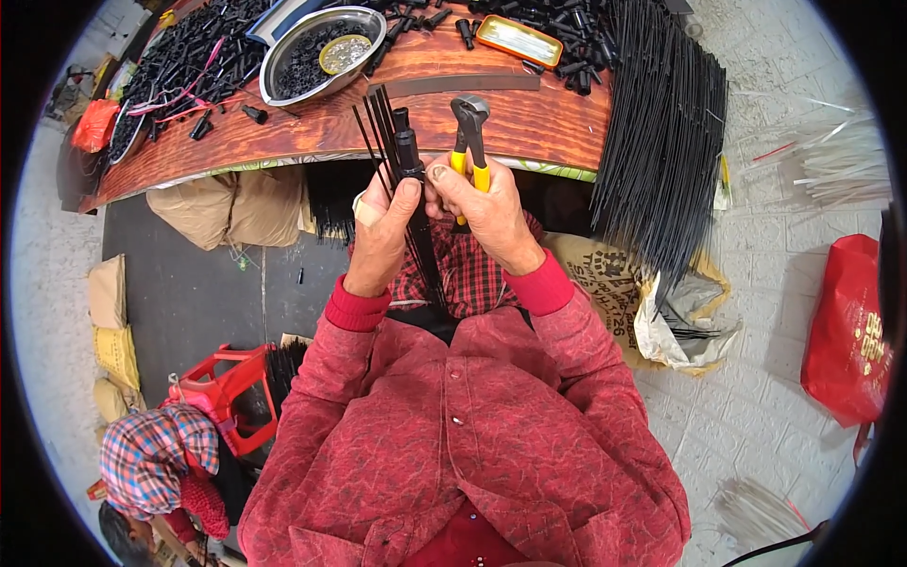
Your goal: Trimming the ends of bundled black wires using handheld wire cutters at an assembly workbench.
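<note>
My left hand is closed around a bundle of thin black rods and a stepped black tubular fitting. The rods fan out above the hand and hang down below it toward my lap. A pale wrap sits around part of that hand. In my right hand is a pair of end-cutting pincers with yellow handles, jaws pointing up. The fingertips of both hands meet near the fitting's lower end; what lies between them is partly hidden. Both hands are just in front of the wooden table's near edge.
A metal bowl of small black parts holds a smaller dish. Beside a yellow-rimmed tray lie loose black fittings. Long black rods overhang the table's right end. A red stool and another person are at lower left.
</note>
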`<state>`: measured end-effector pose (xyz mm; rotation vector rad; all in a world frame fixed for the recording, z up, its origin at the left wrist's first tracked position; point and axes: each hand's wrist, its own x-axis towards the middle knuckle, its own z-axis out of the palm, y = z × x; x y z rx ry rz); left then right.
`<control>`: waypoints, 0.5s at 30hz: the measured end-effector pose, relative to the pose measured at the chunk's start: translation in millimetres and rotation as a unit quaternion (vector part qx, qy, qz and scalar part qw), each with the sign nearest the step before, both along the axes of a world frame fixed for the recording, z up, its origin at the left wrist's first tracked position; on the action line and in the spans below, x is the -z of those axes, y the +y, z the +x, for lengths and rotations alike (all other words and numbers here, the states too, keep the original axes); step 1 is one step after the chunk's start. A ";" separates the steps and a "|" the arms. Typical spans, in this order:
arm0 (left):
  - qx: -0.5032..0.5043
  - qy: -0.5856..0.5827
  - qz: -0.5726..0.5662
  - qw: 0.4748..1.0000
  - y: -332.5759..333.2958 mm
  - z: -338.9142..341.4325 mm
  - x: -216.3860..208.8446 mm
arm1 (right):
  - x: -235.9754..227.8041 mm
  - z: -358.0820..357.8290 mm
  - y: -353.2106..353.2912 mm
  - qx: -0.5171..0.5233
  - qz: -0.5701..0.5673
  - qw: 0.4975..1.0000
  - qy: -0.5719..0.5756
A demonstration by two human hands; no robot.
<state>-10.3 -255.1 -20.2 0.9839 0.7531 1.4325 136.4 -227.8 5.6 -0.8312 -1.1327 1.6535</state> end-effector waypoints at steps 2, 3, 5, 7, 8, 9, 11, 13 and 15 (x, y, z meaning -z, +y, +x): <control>0.003 -0.006 0.002 1.000 -0.5 -0.4 -0.6 | -4.2 -2.1 -0.6 0.005 -0.009 1.000 0.007; 0.002 -0.005 0.001 1.000 -0.7 -1.0 -0.2 | -2.9 -1.6 -0.4 0.004 -0.009 1.000 0.006; 0.002 -0.003 0.000 1.000 -0.5 -1.6 0.6 | 1.4 0.4 1.1 -0.016 -0.005 1.000 0.011; 0.010 -0.013 0.002 1.000 -0.2 -2.0 1.2 | 2.7 0.9 1.2 -0.018 -0.004 1.000 0.011; 0.009 -0.014 0.002 1.000 -0.2 -2.0 1.0 | 3.2 0.9 1.3 -0.020 -0.002 1.000 0.012; 0.009 -0.015 0.001 1.000 -0.1 -1.8 0.5 | 3.7 0.7 1.2 -0.020 -0.002 1.000 0.012; 0.009 -0.016 0.000 1.000 -0.5 -1.6 0.7 | 4.3 0.3 0.3 -0.016 -0.005 1.000 0.021; 0.003 -0.014 0.006 1.000 -0.7 -1.6 1.8 | 5.2 -0.2 0.6 -0.016 -0.007 1.000 0.024; -0.001 -0.009 0.009 1.000 -1.0 -1.2 1.7 | 5.5 -0.1 0.6 -0.015 -0.010 0.999 0.027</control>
